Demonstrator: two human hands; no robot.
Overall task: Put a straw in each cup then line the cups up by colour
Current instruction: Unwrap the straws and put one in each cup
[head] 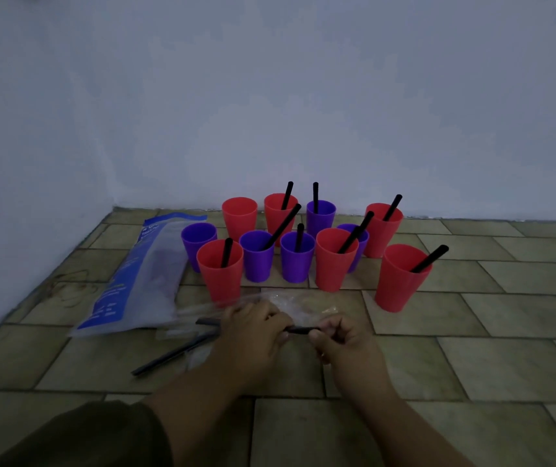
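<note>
Several red and purple cups stand in a loose cluster on the tiled floor near the wall. Most hold a black straw, like the red cup [401,281] at the front right. A red cup [239,214] at the back left and a purple cup [198,238] at the far left hold no straw. In front of the cluster, my left hand [253,332] and my right hand [340,338] both grip one black straw [301,330], which runs level between them. Two more black straws [172,355] lie on the floor left of my hands.
A blue and clear plastic bag [135,281] lies flat to the left of the cups. A crumpled clear wrapper [290,303] sits just beyond my hands. The pale wall [269,96] meets the floor right behind the cups.
</note>
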